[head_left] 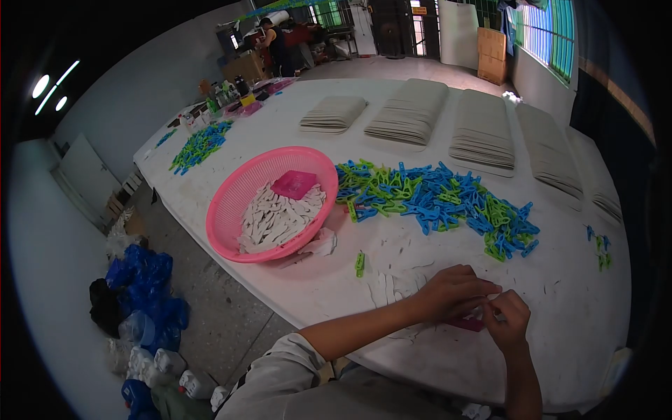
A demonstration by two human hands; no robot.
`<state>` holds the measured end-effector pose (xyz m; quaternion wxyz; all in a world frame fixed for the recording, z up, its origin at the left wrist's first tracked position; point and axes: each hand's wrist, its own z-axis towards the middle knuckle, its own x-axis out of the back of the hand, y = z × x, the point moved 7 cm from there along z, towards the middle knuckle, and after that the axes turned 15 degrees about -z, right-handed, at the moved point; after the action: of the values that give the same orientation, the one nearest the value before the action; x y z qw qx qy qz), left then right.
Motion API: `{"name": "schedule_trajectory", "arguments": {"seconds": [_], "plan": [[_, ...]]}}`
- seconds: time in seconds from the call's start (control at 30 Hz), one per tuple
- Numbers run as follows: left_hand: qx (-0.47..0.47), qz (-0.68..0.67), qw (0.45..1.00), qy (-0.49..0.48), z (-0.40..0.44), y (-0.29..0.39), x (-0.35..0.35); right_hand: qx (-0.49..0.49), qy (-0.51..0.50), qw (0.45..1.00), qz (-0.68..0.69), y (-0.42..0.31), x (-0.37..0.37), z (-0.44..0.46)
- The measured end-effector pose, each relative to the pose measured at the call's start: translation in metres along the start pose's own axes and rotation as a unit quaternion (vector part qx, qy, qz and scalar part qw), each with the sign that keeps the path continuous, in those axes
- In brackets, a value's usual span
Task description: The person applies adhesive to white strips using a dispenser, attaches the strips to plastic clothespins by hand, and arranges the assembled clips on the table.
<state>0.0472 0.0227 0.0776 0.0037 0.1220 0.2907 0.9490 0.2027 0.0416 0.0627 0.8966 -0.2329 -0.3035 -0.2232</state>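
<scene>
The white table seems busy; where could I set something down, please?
The table looks bare right of the right hand, nearer than the small clip cluster, and beyond the pink basket, between far clips and grey stacks. It is crowded along the large clip pile and around the left hand, where white strips lie.

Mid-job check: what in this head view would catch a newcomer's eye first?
Probably the round pink plastic basket, holding many thin whitish strips, on the left part of the white table. Next, likely, the long heap of blue and green plastic clips to its right. Then the bare left hand and right hand, close together by a pink object near the table's closest edge.
</scene>
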Motion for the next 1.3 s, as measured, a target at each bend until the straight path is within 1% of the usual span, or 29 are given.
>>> {"name": "schedule_trajectory", "arguments": {"seconds": [0.57,0.73,1.13,1.3], "plan": [[0.009,0.005,1.0,0.001,-0.0026,-0.0058,0.0006,0.005,-0.025,1.0,0.005,-0.0011,0.0003,0.0012],[0.019,0.003,1.0,0.003,-0.0026,-0.0055,0.0021,-0.001,-0.007,1.0,-0.001,-0.0008,-0.0003,0.0012],[0.021,0.006,1.0,0.008,-0.0046,-0.0087,0.0021,-0.001,-0.012,1.0,0.003,0.0025,-0.0018,-0.0008],[0.027,0.0,0.999,0.025,-0.0038,-0.0076,0.0045,-0.011,-0.009,1.0,0.005,0.0023,-0.0009,0.0001]]}}
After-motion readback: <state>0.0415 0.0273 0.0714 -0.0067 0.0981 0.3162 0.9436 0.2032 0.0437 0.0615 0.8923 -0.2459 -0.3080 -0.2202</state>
